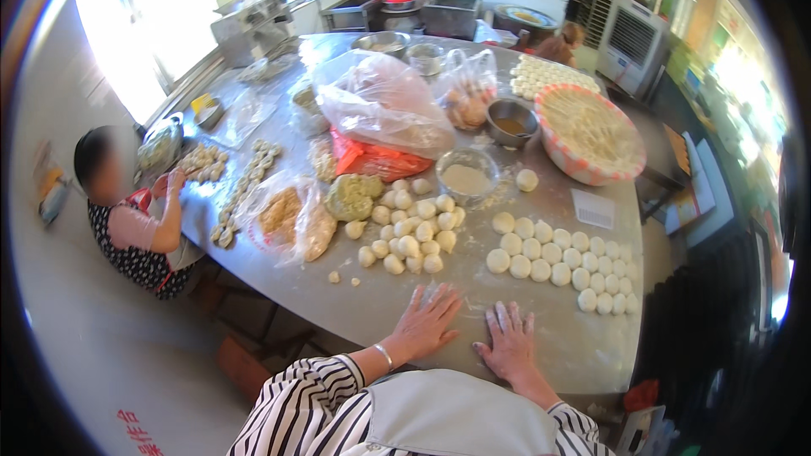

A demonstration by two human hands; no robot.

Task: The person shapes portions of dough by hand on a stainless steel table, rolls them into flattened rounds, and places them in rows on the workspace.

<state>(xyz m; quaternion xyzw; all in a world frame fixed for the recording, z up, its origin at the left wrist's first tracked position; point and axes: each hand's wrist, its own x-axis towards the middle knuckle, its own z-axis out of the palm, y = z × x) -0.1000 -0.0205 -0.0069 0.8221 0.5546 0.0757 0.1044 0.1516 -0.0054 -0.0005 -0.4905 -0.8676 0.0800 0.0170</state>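
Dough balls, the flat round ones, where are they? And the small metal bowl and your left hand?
flat dough balls (553,263), head view, middle of the rows
small metal bowl (511,122), head view, its rim
left hand (427,325), head view, its back

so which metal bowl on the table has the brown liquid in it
The small metal bowl beside the big pink-rimmed basin; the bowl nearer the hands holds pale flour instead.

The table is dull grey steel, dusted white near the left hand and right hand. The sleeves carry black and white stripes; the apron is pale grey. Dough balls and flattened rounds are cream. At centre, a red bag lies under a clear pinkish bag. The far right basket is orange and white. On the left, a person's dress is black with white dots.
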